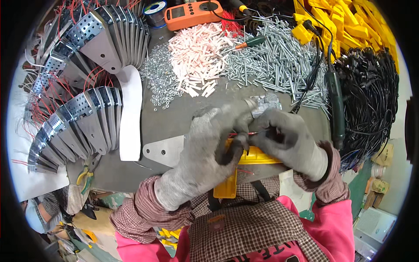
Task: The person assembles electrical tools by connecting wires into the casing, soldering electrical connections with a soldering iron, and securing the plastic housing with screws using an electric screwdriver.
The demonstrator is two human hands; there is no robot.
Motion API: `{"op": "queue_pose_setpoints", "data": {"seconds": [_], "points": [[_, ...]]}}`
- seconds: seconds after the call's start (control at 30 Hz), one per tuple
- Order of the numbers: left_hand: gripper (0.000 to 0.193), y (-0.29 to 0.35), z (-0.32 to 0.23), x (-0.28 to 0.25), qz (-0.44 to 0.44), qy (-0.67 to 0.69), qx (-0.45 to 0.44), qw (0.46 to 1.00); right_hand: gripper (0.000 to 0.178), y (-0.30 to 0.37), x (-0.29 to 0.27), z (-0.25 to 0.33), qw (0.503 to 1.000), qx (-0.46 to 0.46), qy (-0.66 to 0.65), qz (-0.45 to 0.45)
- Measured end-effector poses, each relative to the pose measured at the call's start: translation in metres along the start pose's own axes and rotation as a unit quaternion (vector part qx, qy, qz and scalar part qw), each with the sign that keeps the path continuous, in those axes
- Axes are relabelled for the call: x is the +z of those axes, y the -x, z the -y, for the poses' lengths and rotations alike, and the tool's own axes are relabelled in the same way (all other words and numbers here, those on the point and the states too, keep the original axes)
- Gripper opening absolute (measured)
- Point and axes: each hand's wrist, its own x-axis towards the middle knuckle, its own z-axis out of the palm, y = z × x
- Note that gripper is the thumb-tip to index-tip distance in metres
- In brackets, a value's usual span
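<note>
Both my hands wear grey work gloves and meet over the front of the bench. A thin red wire [249,133] shows between the fingertips. My left hand [198,144], partly smeared by motion, is closed with its thumb and fingers at the wire. From the other side my right hand [288,139] pinches at the same spot; its inner fingers are partly hidden. Beneath the hands lies a yellow plastic piece [257,157], with another yellow part [226,185] reaching toward my lap. A flat grey metal plate with holes [163,150] sticks out left of my left hand.
Metal plate assemblies with red wires [87,118] stand in rows at left. Behind lie nuts [163,74], pale pink sleeves [196,56], screws [279,61] and an orange multimeter [192,15]. A soldering iron [335,105], black cables [371,96] and yellow parts [349,22] occupy the right. Pliers [87,174] rest front left.
</note>
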Motion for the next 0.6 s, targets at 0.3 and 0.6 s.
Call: {"op": "queue_pose_setpoints", "data": {"seconds": [0.3, 0.6], "points": [[0.045, 0.004, 0.001, 0.001, 0.023, 0.089, -0.036, 0.995, 0.018, -0.005, -0.001, -0.008, 0.999, -0.006, -0.046, 0.018], [0.029, 0.017, 0.007, -0.035, -0.024, -0.033, 0.031, 0.999, 0.03, -0.028, 0.008, -0.023, 0.991, 0.068, -0.109, 0.023]]}}
